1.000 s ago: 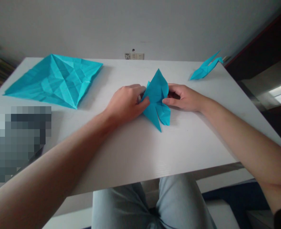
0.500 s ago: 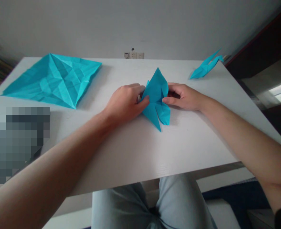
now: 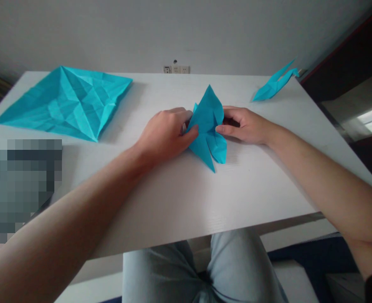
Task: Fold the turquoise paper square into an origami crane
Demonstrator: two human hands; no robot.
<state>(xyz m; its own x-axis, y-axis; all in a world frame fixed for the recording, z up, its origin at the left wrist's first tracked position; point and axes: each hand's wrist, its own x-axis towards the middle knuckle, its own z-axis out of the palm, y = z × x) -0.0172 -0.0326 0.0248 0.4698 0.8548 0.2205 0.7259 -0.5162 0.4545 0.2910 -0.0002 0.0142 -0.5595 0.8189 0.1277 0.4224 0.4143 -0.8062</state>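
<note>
Between my two hands, just over the white table, is a partly folded piece of blue origami paper (image 3: 207, 115). One point of it stands up toward the wall, and two lower flaps spread apart toward me. My left hand (image 3: 171, 131) pinches its left edge, thumb on the front face and fingers behind. On the right edge, my right hand (image 3: 243, 125) grips it between thumb and fingers; some of those fingertips are hidden behind the paper. A folded blue paper crane (image 3: 272, 85) sits at the far right of the table.
A creased, opened-out blue paper sheet (image 3: 78, 103) lies on the white table (image 3: 173, 202) at the back left. A pixelated patch (image 3: 24, 185) covers something at the left edge. Wall sockets (image 3: 176, 69) show behind the table. My legs (image 3: 160, 273) are under the front edge.
The whole view has shifted slightly, so the table's far items sit a little higher. Both hands keep the same hold on the origami paper, whose shape looks nearly unchanged.
</note>
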